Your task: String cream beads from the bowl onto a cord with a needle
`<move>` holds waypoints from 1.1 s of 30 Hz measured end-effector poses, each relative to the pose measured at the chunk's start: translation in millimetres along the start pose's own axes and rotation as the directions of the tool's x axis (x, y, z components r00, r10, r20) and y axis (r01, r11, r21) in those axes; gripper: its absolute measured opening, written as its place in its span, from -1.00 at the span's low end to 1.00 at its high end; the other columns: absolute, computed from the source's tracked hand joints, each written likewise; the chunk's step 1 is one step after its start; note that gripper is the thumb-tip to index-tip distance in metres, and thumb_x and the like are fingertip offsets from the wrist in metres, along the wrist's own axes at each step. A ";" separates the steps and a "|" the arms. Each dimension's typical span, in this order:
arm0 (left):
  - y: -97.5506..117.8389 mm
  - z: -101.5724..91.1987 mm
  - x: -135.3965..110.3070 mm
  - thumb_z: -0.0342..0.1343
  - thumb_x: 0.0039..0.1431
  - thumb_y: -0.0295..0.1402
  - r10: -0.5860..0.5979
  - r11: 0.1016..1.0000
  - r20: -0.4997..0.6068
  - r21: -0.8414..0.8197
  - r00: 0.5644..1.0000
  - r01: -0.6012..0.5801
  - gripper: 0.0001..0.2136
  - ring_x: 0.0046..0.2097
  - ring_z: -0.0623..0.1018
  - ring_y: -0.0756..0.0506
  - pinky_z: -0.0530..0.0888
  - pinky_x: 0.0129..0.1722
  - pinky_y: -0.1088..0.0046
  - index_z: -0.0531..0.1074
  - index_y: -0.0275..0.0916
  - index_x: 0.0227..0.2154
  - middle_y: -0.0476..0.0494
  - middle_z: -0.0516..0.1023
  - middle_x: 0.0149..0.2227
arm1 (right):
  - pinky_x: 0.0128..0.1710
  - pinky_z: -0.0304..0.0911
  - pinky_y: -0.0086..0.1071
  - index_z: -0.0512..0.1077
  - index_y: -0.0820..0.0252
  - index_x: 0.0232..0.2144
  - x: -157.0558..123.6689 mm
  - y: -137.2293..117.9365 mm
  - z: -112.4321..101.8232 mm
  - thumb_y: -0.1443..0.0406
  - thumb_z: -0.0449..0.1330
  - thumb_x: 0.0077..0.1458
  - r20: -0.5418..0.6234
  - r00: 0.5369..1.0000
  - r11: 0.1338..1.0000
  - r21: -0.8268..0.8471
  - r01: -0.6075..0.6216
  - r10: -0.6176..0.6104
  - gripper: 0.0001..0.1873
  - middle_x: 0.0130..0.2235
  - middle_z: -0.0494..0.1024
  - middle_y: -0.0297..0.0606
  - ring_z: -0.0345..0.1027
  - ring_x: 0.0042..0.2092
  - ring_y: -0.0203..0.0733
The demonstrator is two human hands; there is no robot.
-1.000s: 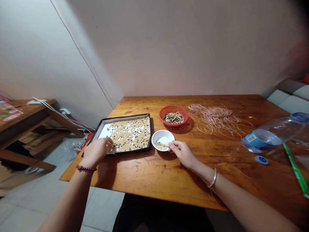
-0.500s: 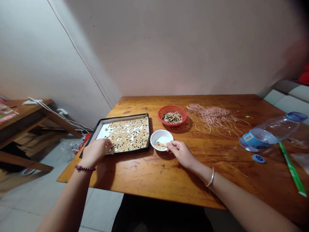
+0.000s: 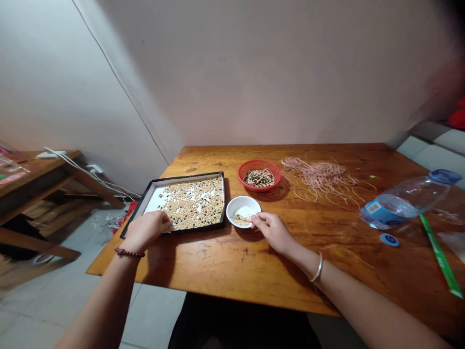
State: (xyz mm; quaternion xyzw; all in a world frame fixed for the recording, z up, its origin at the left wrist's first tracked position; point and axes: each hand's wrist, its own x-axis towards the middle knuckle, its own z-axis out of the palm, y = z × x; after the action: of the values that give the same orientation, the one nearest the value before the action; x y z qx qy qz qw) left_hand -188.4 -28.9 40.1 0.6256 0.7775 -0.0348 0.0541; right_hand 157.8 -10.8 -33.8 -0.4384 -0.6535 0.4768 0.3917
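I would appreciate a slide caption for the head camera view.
Left hand at a black-rimmed tray of pale beads, right hand at a round white bowl on a wooden table.

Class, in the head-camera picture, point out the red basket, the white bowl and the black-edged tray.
Red plastic basket (image 3: pixel 239 175), head view, left rim.
White bowl (image 3: pixel 243 197), head view, far rim.
Black-edged tray (image 3: pixel 185 175), head view, far edge.

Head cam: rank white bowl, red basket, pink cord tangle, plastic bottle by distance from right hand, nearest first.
From the right hand:
1. White bowl, just left of it
2. Red basket, farther up the table
3. Pink cord tangle, up and right
4. Plastic bottle, far right
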 end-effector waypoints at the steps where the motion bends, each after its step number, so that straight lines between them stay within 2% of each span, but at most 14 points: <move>1: 0.8 -1.3 -0.5 0.04 0.00 -0.16 -0.015 1.000 -0.026 0.003 1.000 0.016 -0.76 -0.28 0.54 -0.25 0.29 -0.42 0.41 0.53 -0.17 -0.48 -0.21 0.60 -0.34 | -0.35 0.17 -0.38 0.40 0.25 -0.55 0.0 0.0 0.1 0.07 0.03 0.17 -0.002 1.000 1.000 0.004 0.000 0.000 -0.57 -0.49 0.48 -0.23 0.33 -0.39 -0.20; 3: 5.9 -4.3 -3.7 0.04 0.05 -0.14 -0.023 0.998 -0.112 -0.062 0.993 0.016 -0.75 -0.26 0.54 -0.22 0.34 -0.38 0.41 0.52 -0.19 -0.41 -0.21 0.60 -0.30 | -0.36 0.17 -0.39 0.40 0.24 -0.55 0.1 -0.1 0.1 0.06 0.03 0.16 -0.008 1.000 1.000 0.006 0.003 -0.003 -0.57 -0.49 0.48 -0.24 0.33 -0.39 -0.20; 5: 18.1 -5.0 -11.4 0.06 0.07 -0.09 0.008 0.948 -0.186 -0.312 0.982 -0.067 -0.70 -0.27 0.54 -0.16 0.38 -0.37 0.43 0.50 -0.23 -0.35 -0.21 0.59 -0.29 | -0.37 0.16 -0.39 0.40 0.24 -0.55 0.3 -0.9 -0.2 0.06 0.03 0.16 -0.010 1.000 1.000 0.003 0.006 -0.006 -0.57 -0.49 0.48 -0.24 0.33 -0.40 -0.20; 6: 27.2 -3.1 -17.2 0.08 0.07 -0.06 0.037 0.866 -0.178 -0.485 0.983 -0.120 -0.67 -0.29 0.54 -0.12 0.40 -0.39 0.46 0.49 -0.24 -0.33 -0.20 0.59 -0.29 | -0.37 0.16 -0.39 0.40 0.24 -0.55 0.3 -1.5 -0.4 0.06 0.03 0.16 -0.009 1.000 1.000 -0.001 0.007 -0.007 -0.57 -0.49 0.49 -0.24 0.33 -0.40 -0.20; 8: 50.8 7.0 -32.0 0.14 0.03 -0.02 0.046 0.614 -0.100 -0.782 0.994 -0.107 -0.64 -0.36 0.52 -0.07 0.39 -0.50 0.51 0.47 -0.25 -0.30 -0.17 0.59 -0.31 | -0.37 0.16 -0.39 0.40 0.24 -0.56 0.2 -3.4 -1.1 0.06 0.03 0.16 -0.007 1.000 1.000 -0.007 0.006 -0.006 -0.57 -0.49 0.49 -0.24 0.33 -0.40 -0.20; 9: 64.2 15.1 -40.3 0.18 0.01 -0.03 0.055 0.485 -0.084 -0.869 0.995 -0.100 -0.65 -0.38 0.52 -0.05 0.38 -0.53 0.53 0.46 -0.25 -0.32 -0.15 0.58 -0.34 | -0.37 0.15 -0.39 0.39 0.24 -0.56 -0.1 -4.5 -1.4 0.06 0.03 0.16 -0.004 1.000 1.000 -0.007 0.006 -0.006 -0.57 -0.50 0.48 -0.24 0.32 -0.40 -0.20; 11: 90.7 35.4 -56.1 0.24 -0.01 -0.09 0.118 0.297 -0.061 -0.950 0.991 -0.094 -0.69 -0.44 0.49 -0.01 0.39 -0.54 0.56 0.44 -0.25 -0.36 -0.09 0.54 -0.43 | -0.37 0.15 -0.39 0.38 0.23 -0.56 -1.2 -6.7 -1.8 0.06 0.02 0.16 0.019 1.000 1.000 -0.006 0.013 -0.013 -0.58 -0.50 0.47 -0.25 0.31 -0.40 -0.21; 14: 120.2 64.3 -71.7 0.25 0.02 -0.17 0.126 0.145 -0.047 -0.987 0.991 -0.065 -0.74 -0.46 0.48 0.04 0.40 -0.52 0.59 0.40 -0.24 -0.35 -0.04 0.51 -0.44 | -0.38 0.12 -0.40 0.37 0.23 -0.56 -4.2 -9.3 -1.4 0.08 0.01 0.18 0.082 0.996 0.999 -0.020 0.048 -0.047 -0.58 -0.51 0.44 -0.27 0.27 -0.41 -0.23; 15: 125.9 70.9 -74.1 0.24 0.04 -0.19 0.124 0.126 -0.052 -0.990 0.991 -0.068 -0.75 -0.43 0.50 0.03 0.42 -0.51 0.58 0.39 -0.24 -0.35 -0.04 0.51 -0.41 | -0.38 0.11 -0.40 0.38 0.23 -0.56 -5.4 -9.8 -0.9 0.08 0.01 0.18 0.100 0.994 0.998 -0.036 0.057 -0.053 -0.58 -0.51 0.43 -0.28 0.26 -0.41 -0.24; 17: 131.4 78.1 -75.7 0.24 0.05 -0.22 0.102 0.147 -0.112 -0.981 0.988 -0.126 -0.78 -0.30 0.56 -0.02 0.47 -0.42 0.56 0.39 -0.24 -0.33 -0.09 0.53 -0.33 | -0.40 0.08 -0.41 0.38 0.23 -0.56 -7.7 -10.4 0.1 0.08 0.01 0.19 0.119 0.991 0.995 -0.075 0.062 -0.053 -0.58 -0.52 0.41 -0.30 0.23 -0.43 -0.26; 20: 130.8 79.2 -74.6 0.25 0.05 -0.25 0.083 0.182 -0.186 -0.963 0.979 -0.199 -0.78 -0.17 0.58 -0.08 0.50 -0.31 0.53 0.41 -0.24 -0.31 -0.13 0.54 -0.25 | -0.44 0.02 -0.41 0.35 0.22 -0.58 -9.7 -10.7 1.1 0.08 0.02 0.19 0.119 0.992 0.992 -0.116 0.054 -0.040 -0.58 -0.56 0.34 -0.34 0.15 -0.46 -0.29; 25: 127.6 79.8 -73.6 0.26 0.04 -0.26 0.028 0.160 -0.198 -0.967 0.980 -0.200 -0.73 -0.17 0.59 -0.09 0.52 -0.32 0.52 0.36 -0.23 -0.25 -0.14 0.56 -0.27 | -0.46 -0.04 -0.41 0.26 0.20 -0.62 -8.9 -9.8 0.3 0.09 0.03 0.16 0.114 0.993 0.997 -0.066 0.039 -0.031 -0.58 -0.58 0.22 -0.38 0.05 -0.49 -0.32; 33: 128.6 81.9 -74.4 0.25 0.04 -0.24 0.042 0.205 -0.200 -0.957 0.979 -0.204 -0.74 -0.20 0.59 -0.08 0.51 -0.38 0.53 0.37 -0.24 -0.27 -0.11 0.56 -0.29 | -0.48 -0.12 -0.41 0.20 0.20 -0.63 -8.6 -6.8 1.0 0.05 0.07 0.13 0.156 0.987 0.998 0.049 0.024 -0.032 -0.57 -0.58 0.10 -0.43 -0.05 -0.50 -0.35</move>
State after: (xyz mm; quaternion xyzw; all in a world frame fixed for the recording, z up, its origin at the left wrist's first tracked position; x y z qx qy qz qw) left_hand -43.7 -83.3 -29.9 0.5142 0.5769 0.5041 0.3855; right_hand 158.2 -20.3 -28.3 -0.3809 -0.6770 0.5195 0.3560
